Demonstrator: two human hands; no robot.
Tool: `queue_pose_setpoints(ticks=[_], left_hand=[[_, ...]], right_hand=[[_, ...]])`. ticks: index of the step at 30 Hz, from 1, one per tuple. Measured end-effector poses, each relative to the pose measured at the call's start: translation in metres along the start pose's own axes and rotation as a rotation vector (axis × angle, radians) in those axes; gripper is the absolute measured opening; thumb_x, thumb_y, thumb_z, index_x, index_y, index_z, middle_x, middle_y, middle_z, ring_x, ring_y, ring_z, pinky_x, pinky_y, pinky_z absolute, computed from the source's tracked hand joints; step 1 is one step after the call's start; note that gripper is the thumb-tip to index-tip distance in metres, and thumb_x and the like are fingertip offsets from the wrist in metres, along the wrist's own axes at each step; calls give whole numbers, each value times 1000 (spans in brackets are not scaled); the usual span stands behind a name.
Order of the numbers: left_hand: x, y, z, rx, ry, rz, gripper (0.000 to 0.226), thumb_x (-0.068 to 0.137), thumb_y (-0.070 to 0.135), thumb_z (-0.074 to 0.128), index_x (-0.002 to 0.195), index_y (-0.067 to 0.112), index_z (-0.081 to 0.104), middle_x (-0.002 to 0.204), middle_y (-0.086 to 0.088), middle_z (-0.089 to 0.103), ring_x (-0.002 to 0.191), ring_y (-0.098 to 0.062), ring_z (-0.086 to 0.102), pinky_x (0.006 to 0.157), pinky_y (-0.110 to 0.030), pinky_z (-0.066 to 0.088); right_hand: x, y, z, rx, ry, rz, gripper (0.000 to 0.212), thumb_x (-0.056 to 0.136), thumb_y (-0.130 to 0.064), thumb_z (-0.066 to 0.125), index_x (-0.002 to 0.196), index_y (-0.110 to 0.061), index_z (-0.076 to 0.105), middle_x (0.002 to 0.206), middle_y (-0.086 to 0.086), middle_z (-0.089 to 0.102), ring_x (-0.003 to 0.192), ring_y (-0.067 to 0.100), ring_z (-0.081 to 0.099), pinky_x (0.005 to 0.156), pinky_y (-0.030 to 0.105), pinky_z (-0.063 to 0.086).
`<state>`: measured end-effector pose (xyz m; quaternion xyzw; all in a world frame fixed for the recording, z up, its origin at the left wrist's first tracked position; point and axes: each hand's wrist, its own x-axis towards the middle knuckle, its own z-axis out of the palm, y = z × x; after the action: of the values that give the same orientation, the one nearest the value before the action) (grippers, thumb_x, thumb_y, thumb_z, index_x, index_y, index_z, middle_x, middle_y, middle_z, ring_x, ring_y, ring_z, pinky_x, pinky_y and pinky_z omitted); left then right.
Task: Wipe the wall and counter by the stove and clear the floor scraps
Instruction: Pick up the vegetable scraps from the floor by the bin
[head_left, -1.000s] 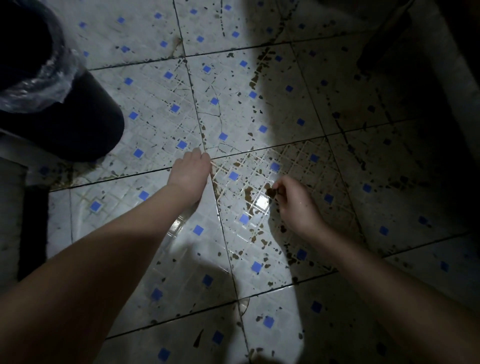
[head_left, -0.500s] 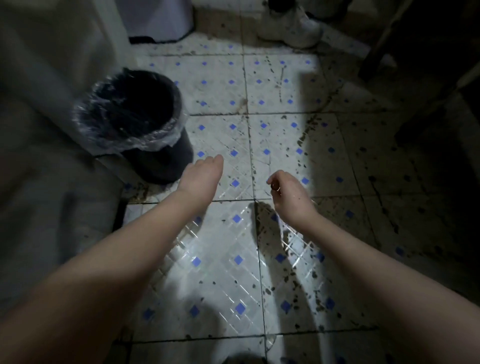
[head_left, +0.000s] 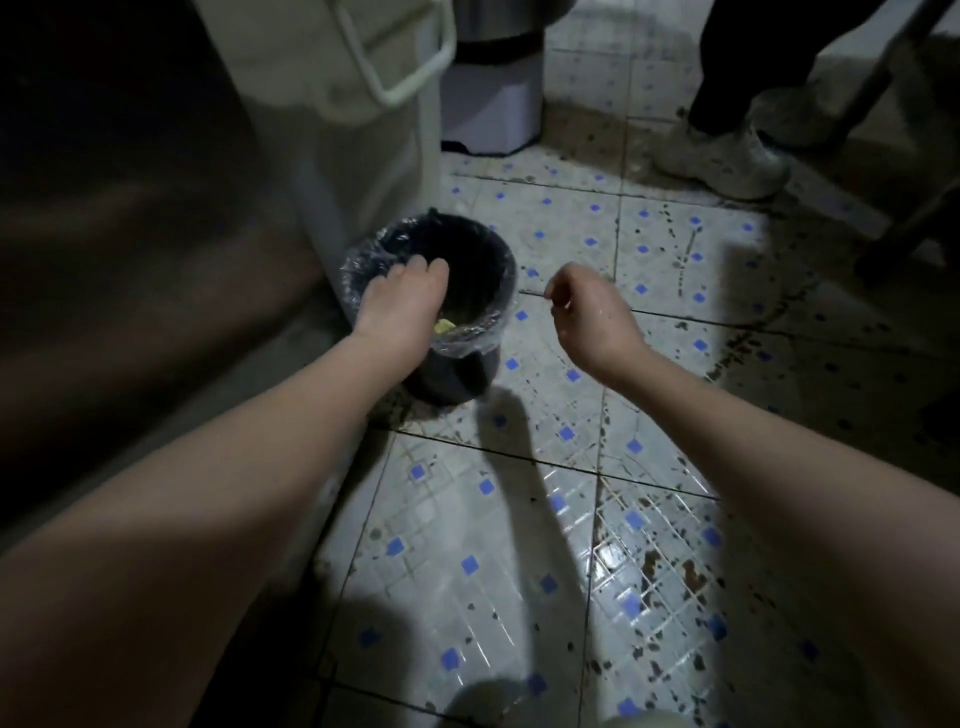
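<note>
A small black bin (head_left: 488, 254) with a clear plastic liner stands on the tiled floor (head_left: 519, 545) against a pale cabinet. My left hand (head_left: 402, 304) hovers palm down over the bin's mouth with fingers stretched out; its underside is hidden. A yellow scrap (head_left: 444, 326) lies inside the bin beside that wrist. My right hand (head_left: 587, 317) is just right of the bin, above the floor, with fingers curled and pinched on a tiny scrap at the fingertips. Dark stains and bits (head_left: 675, 577) speckle the tiles, mostly on the right.
The pale cabinet (head_left: 332, 156) with a white handle (head_left: 405, 73) fills the left. A white bin-like container (head_left: 491, 104) stands behind. Another person's pale shoe (head_left: 727, 161) and dark trouser leg are at the back right, beside dark furniture legs (head_left: 893, 239).
The view has risen from the stained tiles toward the bin. My left hand has moved over the bin's mouth, and my right hand has lifted off the floor with its pinch closed, nearing the bin.
</note>
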<state>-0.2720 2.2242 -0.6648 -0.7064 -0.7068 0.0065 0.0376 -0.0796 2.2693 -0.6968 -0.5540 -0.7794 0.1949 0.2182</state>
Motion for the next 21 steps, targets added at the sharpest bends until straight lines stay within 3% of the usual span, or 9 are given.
queue_pose_setpoints(ticks=[5, 10, 15, 21], left_hand=[[5, -21, -2, -40, -17, -81, 28, 83, -11, 49, 105, 3, 57, 112, -19, 58, 105, -39, 57, 84, -45, 45], [5, -21, 5, -164, -2, -126, 14, 88, -4, 50, 100, 4, 52, 104, -21, 62, 97, -41, 59, 78, -46, 45], [4, -22, 13, -116, 4, -108, 31, 87, -7, 51, 115, 3, 44, 113, -21, 58, 105, -42, 57, 82, -49, 45], [-6, -24, 18, -51, -30, -55, 33, 87, -3, 54, 117, 4, 42, 114, -20, 51, 103, -38, 54, 80, -46, 46]], right_hand=[[32, -31, 10, 70, 4, -48, 16, 84, -1, 49, 92, -13, 55, 99, 9, 59, 88, 27, 54, 73, 40, 46], [38, -52, 26, 92, -54, -62, 19, 83, 1, 48, 96, -12, 55, 103, 11, 61, 92, 29, 56, 79, 45, 49], [44, -64, 37, 117, -75, -86, 23, 80, 5, 47, 95, -11, 56, 99, 11, 63, 92, 30, 58, 79, 42, 49], [38, -67, 44, 85, -87, -77, 27, 82, 3, 50, 104, -11, 59, 107, 10, 64, 98, 29, 59, 83, 44, 50]])
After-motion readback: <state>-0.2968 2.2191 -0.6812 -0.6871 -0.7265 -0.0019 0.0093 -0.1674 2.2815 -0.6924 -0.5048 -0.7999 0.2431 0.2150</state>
